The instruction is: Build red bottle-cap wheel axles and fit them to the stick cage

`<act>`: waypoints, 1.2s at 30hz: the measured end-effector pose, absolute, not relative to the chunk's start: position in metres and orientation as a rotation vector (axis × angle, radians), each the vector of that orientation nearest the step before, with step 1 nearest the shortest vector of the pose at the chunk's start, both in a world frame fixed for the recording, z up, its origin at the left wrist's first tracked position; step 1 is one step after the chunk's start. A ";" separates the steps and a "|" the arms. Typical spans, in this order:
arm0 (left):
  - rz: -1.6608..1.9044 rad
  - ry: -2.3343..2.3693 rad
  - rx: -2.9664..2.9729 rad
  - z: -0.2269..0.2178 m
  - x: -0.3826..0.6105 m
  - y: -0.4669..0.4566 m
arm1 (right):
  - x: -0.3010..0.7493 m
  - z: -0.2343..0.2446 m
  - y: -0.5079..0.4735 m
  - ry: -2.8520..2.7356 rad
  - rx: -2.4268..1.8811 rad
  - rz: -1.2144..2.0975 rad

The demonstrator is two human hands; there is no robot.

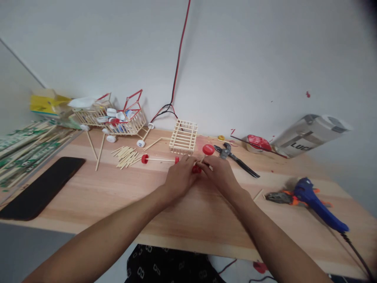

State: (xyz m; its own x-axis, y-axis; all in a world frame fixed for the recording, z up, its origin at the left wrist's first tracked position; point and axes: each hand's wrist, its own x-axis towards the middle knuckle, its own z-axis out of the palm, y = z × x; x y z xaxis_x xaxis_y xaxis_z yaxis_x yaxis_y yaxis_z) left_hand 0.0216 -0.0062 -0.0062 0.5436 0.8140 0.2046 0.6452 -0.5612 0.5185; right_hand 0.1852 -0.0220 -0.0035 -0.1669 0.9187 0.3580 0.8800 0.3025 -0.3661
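Both hands are together mid-frame, low over the wood tabletop (188, 220), at the thin stick (202, 158). Right hand (216, 169) pinches that stick near its lower end, thumb and fingertips closed; the red cap (208, 149) on top stands clear of the fingers, stick tilted. Left hand (182, 173) is curled in from the other side, next to the lower red pieces (196, 169); its fingertips are hidden, so can't tell what it grips or how hard. Likely reason for two hands: one steadies, one controls the angle of a light, skinny part. Forearms look braced low for the same reason. Stick axle (160, 160) with a red cap at each end lies just left of the hands, probably parked there for easy reach. Slatted frame (183, 137) sits right behind the hands, near the wall, out of the working spot. Cut sticks (126, 157) piled at centre left, within reach. Glue gun (316, 206) lies at lower right, its cable running off the corner, presumably to keep it out of the way.
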 end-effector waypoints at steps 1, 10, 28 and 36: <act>0.598 1.217 2.406 -0.006 0.022 -0.006 | 0.185 -0.004 -0.022 -2.064 -1.595 0.107; 0.479 1.323 2.430 -0.002 0.025 -0.007 | 0.183 -0.001 -0.024 -2.045 -1.585 0.111; 0.500 1.304 2.449 -0.005 0.025 -0.007 | 0.184 -0.002 -0.023 -2.054 -1.575 0.138; 0.494 1.319 2.448 -0.004 0.027 -0.006 | 0.184 -0.002 -0.022 -2.063 -1.565 0.127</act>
